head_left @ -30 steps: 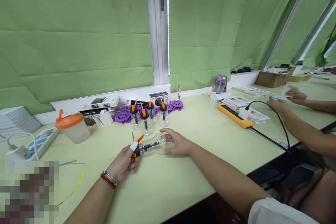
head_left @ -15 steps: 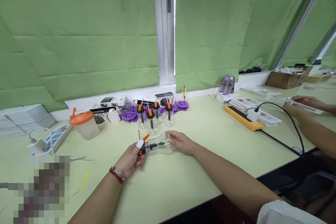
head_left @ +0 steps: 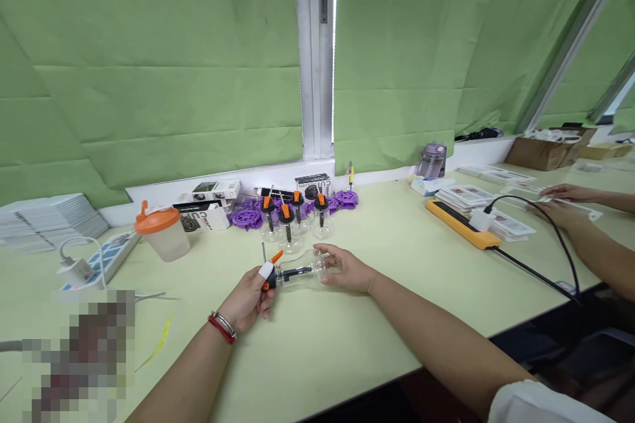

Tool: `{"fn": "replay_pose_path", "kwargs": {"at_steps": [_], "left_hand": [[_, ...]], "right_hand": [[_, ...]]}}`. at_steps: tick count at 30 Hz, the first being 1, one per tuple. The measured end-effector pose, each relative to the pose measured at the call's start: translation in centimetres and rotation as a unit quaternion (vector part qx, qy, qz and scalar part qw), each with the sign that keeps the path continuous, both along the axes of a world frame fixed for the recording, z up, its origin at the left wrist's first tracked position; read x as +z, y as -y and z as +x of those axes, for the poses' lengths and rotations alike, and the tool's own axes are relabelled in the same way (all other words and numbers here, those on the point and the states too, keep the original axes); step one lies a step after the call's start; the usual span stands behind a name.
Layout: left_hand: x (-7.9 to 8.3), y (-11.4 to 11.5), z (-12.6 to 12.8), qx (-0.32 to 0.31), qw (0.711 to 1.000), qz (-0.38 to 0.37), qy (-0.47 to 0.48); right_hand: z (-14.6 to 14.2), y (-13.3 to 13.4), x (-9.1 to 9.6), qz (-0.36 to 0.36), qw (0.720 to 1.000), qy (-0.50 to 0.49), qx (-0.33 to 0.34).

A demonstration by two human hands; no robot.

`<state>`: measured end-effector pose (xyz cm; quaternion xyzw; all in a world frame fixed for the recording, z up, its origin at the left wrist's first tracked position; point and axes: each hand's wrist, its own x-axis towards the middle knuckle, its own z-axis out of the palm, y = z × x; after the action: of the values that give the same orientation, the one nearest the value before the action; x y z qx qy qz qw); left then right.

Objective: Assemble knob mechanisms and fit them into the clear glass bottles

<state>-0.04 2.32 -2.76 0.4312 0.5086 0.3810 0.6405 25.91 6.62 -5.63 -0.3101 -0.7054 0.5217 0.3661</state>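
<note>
A clear bottle (head_left: pixel 302 272) with a black-and-orange cap lies sideways between my hands, a dark rod showing inside it. My left hand (head_left: pixel 249 297) is closed round the cap, with a white covering on the thumb. An orange lever and a thin metal spout stick out from the cap above that thumb. At the other end, my right hand (head_left: pixel 346 269) curls its fingers around the bottle's base. Behind them, several similar bottles (head_left: pixel 288 231) stand upright with orange-and-black caps.
Purple plastic pieces (head_left: pixel 247 219) and printed boxes (head_left: pixel 203 217) line the wall. On the left are an orange-lidded cup (head_left: pixel 169 238) and a white power strip (head_left: pixel 113 258). To the right, an orange power strip (head_left: pixel 461 225) lies by stacked cards (head_left: pixel 461 195), near a co-worker's hands (head_left: pixel 560 208).
The view has shifted slightly. My hands keep hold of the bottle, the right fingers a little differently placed at its base. The co-worker's hands have lowered the clear sheet.
</note>
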Motion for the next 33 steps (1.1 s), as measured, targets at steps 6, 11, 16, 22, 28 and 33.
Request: {"fn": "replay_pose_path", "kwargs": {"at_steps": [6, 11, 16, 22, 28, 33], "left_hand": [[0.46, 0.24, 0.3, 0.001, 1.0, 0.012, -0.001], [0.6, 0.28, 0.26, 0.013, 1.0, 0.027, 0.001], [0.69, 0.31, 0.15, 0.018, 0.999, 0.033, 0.002], [0.76, 0.4, 0.47, -0.003, 0.999, 0.028, -0.015], [0.85, 0.4, 0.36, -0.008, 0.999, 0.041, -0.018], [0.64, 0.08, -0.33, 0.015, 0.999, 0.051, -0.006]], "right_hand": [[-0.5, 0.21, 0.13, 0.004, 1.0, -0.015, -0.013], [-0.52, 0.43, 0.23, 0.002, 1.0, -0.016, -0.007], [-0.51, 0.56, 0.34, -0.011, 0.999, -0.045, 0.002], [-0.6, 0.37, 0.33, -0.037, 0.999, -0.03, -0.005], [-0.86, 0.3, 0.03, -0.062, 0.998, -0.003, -0.017], [-0.84, 0.92, 0.8, -0.066, 0.995, -0.064, 0.029]]}}
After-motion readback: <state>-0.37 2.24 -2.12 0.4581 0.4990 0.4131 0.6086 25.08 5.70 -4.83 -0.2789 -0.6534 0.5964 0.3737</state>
